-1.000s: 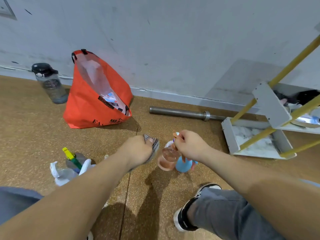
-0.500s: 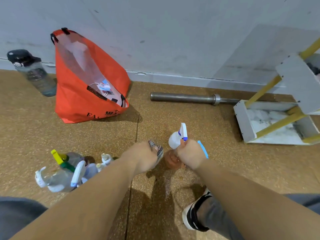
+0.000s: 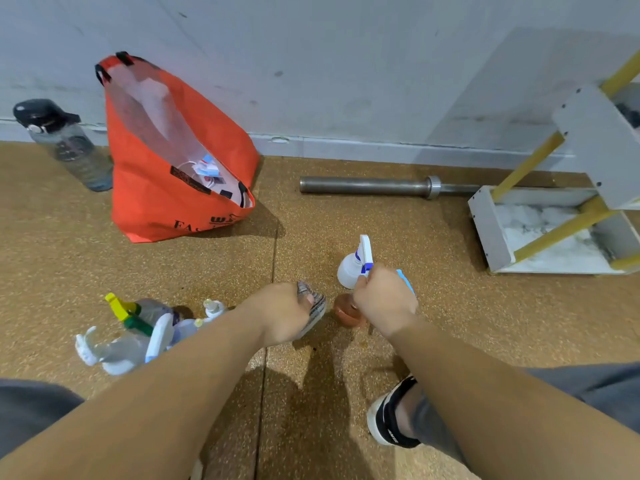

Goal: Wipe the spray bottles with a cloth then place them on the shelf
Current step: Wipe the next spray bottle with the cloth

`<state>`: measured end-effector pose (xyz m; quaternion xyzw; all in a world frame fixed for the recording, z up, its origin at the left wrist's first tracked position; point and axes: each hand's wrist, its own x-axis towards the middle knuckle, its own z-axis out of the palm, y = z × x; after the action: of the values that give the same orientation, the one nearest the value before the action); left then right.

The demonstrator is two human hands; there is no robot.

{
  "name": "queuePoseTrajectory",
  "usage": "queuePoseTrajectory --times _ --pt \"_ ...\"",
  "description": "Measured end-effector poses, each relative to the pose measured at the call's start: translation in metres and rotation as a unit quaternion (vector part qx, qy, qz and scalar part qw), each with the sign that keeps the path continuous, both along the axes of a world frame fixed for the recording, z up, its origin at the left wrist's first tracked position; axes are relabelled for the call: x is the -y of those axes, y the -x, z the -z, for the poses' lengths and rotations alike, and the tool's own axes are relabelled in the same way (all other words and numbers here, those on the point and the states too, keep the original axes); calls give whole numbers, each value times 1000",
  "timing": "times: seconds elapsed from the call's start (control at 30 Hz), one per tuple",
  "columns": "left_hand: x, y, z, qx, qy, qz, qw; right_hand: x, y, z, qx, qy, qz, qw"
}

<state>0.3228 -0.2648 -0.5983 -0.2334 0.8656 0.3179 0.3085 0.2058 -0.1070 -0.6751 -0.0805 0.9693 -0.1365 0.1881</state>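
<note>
Fingers of the right hand clamp two spray bottles; the left hand grips the cloth. Wiping looks in hand. Next: rub each, then reach for the shelf.

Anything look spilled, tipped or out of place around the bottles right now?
No spill visible. The waiting spray bottles lie in a heap on the floor left of the left hand, which grips the cloth. The right hand holds an amber bottle beside a white bottle.
</note>
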Motion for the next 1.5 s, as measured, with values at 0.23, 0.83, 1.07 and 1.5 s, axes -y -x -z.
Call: queuePoseTrajectory --times 0.23,0.83,1.07,1.5 --pt "20 -47 -25 -50 -4 -60 997 58 -51 -52 195 141 -151 959" --pt "84 -228 -51 -4 -79 -246 966 168 -169 -62 192 -10 -454 870" --pt "108 -234 -27 14 -34 -275 961 183 -153 -18 214 84 -282 932" --pt "125 -175 71 82 182 -273 941 194 -152 14 390 196 -83 896"
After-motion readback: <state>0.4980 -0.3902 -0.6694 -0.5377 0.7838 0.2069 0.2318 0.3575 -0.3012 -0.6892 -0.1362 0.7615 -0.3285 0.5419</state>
